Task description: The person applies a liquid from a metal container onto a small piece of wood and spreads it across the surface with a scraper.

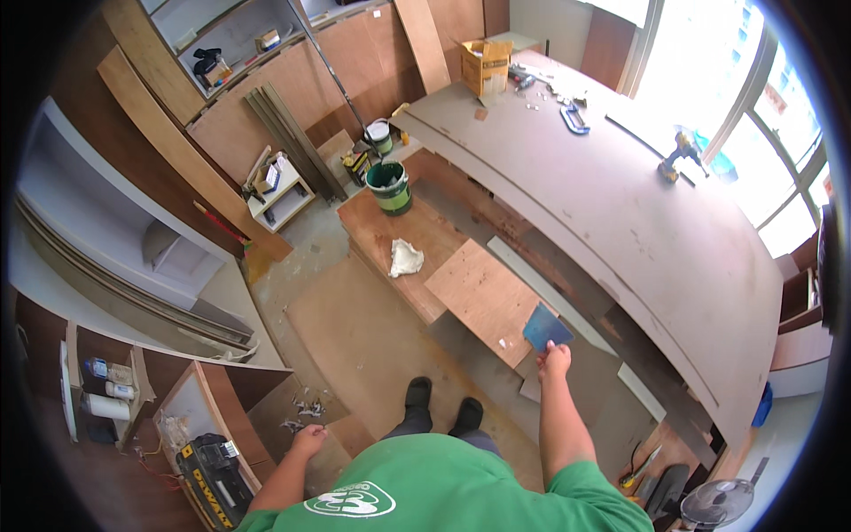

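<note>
My right hand (555, 356) is closed on the narrow end of a flat blue spreader (547, 327). The spreader's wide blade is over the near right end of a plywood panel (483, 288). A small pale scrap (503, 343) lies near that panel's edge. Behind the panel, a crumpled white lump (406, 258), perhaps putty or cloth, rests on a reddish wooden board (425, 282). My left hand (310, 439) hangs low at the left, its fingers curled with nothing visible in them. Nearest to it is a cluster of small metal pieces (308, 407).
A large brown worktable (612, 204) fills the right, with a drill (683, 158), a blue clamp (574, 121) and a cardboard box (485, 68). A green bucket (390, 188) stands at the board's far end. A black toolbox (213, 479) is at lower left; a fan (716, 504) is at lower right.
</note>
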{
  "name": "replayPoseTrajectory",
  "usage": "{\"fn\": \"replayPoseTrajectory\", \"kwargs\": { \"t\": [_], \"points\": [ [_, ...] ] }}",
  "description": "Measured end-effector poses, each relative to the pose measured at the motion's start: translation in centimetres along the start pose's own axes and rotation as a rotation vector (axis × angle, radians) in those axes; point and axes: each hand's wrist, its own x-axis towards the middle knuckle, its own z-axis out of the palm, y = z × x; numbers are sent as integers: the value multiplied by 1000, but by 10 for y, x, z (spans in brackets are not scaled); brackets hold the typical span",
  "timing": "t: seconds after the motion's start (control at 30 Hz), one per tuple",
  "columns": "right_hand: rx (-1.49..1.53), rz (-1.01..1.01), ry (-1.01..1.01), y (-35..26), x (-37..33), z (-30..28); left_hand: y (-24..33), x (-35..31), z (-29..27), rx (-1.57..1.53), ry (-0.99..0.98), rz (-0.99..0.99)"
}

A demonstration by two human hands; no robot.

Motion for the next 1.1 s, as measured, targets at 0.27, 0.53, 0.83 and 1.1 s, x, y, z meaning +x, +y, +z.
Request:
{"fn": "replayPoseTrajectory", "kwargs": {
  "t": [0.27,0.53,0.83,1.1],
  "points": [
    [-66,-109,-362,-28,-102,-46,23,7,34,-633,-159,-30],
    [67,150,-661,-52,-222,-16,253,-59,35,-618,-436,641],
    [-101,112,-919,-90,-311,24,293,-142,30,-388,-373,940],
    [-445,182,-1230,-75,-306,37,271,-154,42,-775,-278,816]
  ]
}}
